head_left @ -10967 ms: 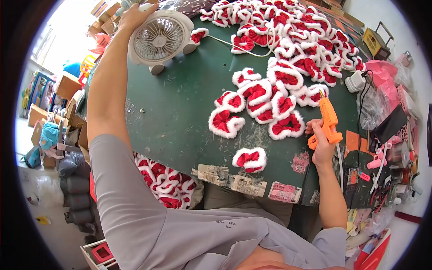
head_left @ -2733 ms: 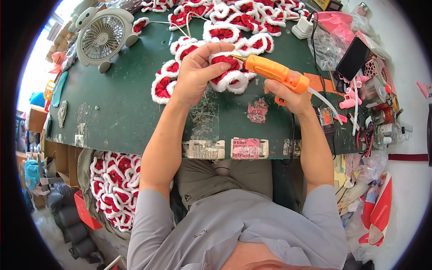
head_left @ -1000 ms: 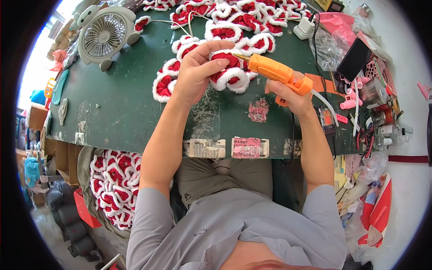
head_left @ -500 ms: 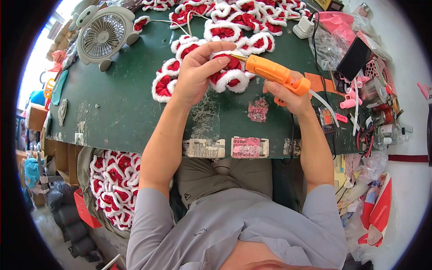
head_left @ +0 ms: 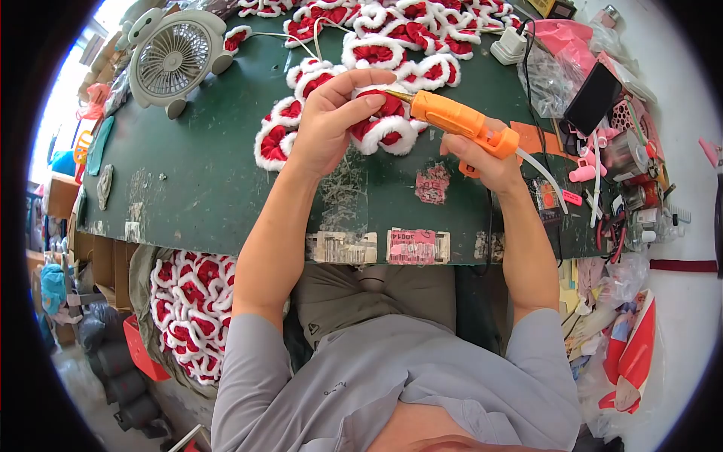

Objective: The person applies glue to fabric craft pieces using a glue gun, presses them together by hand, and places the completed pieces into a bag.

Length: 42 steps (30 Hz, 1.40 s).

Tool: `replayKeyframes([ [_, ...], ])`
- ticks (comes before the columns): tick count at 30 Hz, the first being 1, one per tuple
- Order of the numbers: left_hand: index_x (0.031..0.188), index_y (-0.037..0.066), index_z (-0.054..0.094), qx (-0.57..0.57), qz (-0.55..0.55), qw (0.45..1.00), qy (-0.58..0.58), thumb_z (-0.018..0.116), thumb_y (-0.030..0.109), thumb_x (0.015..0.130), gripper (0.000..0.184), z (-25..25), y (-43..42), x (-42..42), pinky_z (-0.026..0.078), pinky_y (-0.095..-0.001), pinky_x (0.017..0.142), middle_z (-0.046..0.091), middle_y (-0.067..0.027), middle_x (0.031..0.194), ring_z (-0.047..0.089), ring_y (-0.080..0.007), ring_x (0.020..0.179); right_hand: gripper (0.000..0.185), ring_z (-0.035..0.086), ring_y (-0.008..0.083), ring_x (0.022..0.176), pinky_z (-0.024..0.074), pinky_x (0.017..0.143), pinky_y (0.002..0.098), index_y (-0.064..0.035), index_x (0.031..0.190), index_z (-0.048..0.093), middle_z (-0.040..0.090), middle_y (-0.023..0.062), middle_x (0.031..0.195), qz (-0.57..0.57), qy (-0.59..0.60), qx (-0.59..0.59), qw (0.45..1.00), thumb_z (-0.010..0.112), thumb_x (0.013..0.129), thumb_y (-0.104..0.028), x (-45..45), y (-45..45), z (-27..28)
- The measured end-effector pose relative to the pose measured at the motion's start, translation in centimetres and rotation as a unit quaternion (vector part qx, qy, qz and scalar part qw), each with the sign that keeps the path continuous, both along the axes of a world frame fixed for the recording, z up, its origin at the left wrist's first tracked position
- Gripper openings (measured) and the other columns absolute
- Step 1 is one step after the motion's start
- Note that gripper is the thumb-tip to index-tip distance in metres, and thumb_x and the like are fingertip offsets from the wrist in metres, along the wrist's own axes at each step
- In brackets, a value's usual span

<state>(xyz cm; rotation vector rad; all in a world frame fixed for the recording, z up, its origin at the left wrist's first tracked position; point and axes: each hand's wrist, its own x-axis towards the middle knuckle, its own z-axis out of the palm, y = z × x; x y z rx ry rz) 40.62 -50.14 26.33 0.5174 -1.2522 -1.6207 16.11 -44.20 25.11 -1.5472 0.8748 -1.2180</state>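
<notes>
My right hand [head_left: 486, 157] is wrapped round an orange hot glue gun [head_left: 456, 120], with a white glue stick [head_left: 544, 179] trailing from its back end. The metal nozzle points left and meets the fingertips of my left hand [head_left: 343, 113]. Between that hand's thumb and fingers is a red fabric piece with white fluffy trim [head_left: 385, 124], partly covered by the fingers. More such red and white pieces [head_left: 279, 132] lie just behind and to the left of it on the green table [head_left: 226, 181].
A grey fan [head_left: 175, 62] stands at the back left. At the right are a white plug adapter [head_left: 509, 45] with a black cable, a dark phone [head_left: 593, 98] and assorted tools. Below the table's left edge, a sack [head_left: 192, 313] holds many trimmed pieces.
</notes>
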Motion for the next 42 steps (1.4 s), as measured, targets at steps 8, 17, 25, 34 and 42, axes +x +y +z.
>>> replayKeyframes([
  [8,0.122,-0.003,0.063,0.009,-0.002,1.000,0.018,0.063,0.003,0.091,0.032,0.21,-0.05,0.17,0.054,-0.0268,0.084,0.070,-0.0103,0.107,0.068,-0.0130,0.094,0.038,0.052,0.0031,0.064,0.0400,0.055,0.0204,-0.0001,0.121,0.067,0.066,0.0001,0.081,-0.004,-0.007,-0.009,1.000,0.074,0.089,-0.022,-0.46,0.05,-0.22],
  [17,0.123,-0.003,0.063,0.013,-0.005,1.000,0.027,0.062,0.002,0.091,0.032,0.30,-0.02,0.16,0.054,-0.0270,0.085,0.070,-0.0114,0.108,0.068,-0.0139,0.094,0.039,0.053,0.0041,0.068,0.0416,0.058,0.0207,0.0006,0.120,0.068,0.066,0.0004,0.083,0.008,0.003,0.006,1.000,0.075,0.089,-0.022,-0.58,-0.09,-0.27],
  [25,0.123,-0.004,0.063,0.023,-0.012,0.999,0.038,0.062,0.003,0.091,0.033,0.32,0.10,0.07,0.055,-0.0278,0.085,0.070,-0.0121,0.108,0.068,-0.0152,0.095,0.039,0.062,0.0076,0.080,0.0517,0.073,0.0231,0.0017,0.121,0.067,0.069,0.0040,0.094,0.009,-0.012,0.025,1.000,0.074,0.089,-0.019,-0.30,0.01,0.26],
  [34,0.124,-0.004,0.062,0.021,-0.011,0.999,0.037,0.062,0.003,0.091,0.034,-0.08,-0.01,-0.12,0.055,-0.0277,0.084,0.070,-0.0116,0.108,0.068,-0.0146,0.094,0.039,0.057,0.0062,0.074,0.0452,0.064,0.0216,0.0017,0.122,0.066,0.067,0.0011,0.086,0.019,-0.007,-0.011,1.000,0.074,0.089,-0.019,-0.39,-0.01,-0.13],
  [42,0.123,-0.004,0.063,0.027,-0.019,0.999,0.039,0.062,0.003,0.091,0.032,0.15,0.11,-0.06,0.055,-0.0277,0.084,0.070,-0.0118,0.107,0.068,-0.0143,0.093,0.039,0.059,0.0068,0.076,0.0491,0.069,0.0229,0.0012,0.121,0.067,0.068,0.0014,0.088,0.002,-0.001,0.021,1.000,0.074,0.089,-0.020,-0.10,0.20,0.47],
])
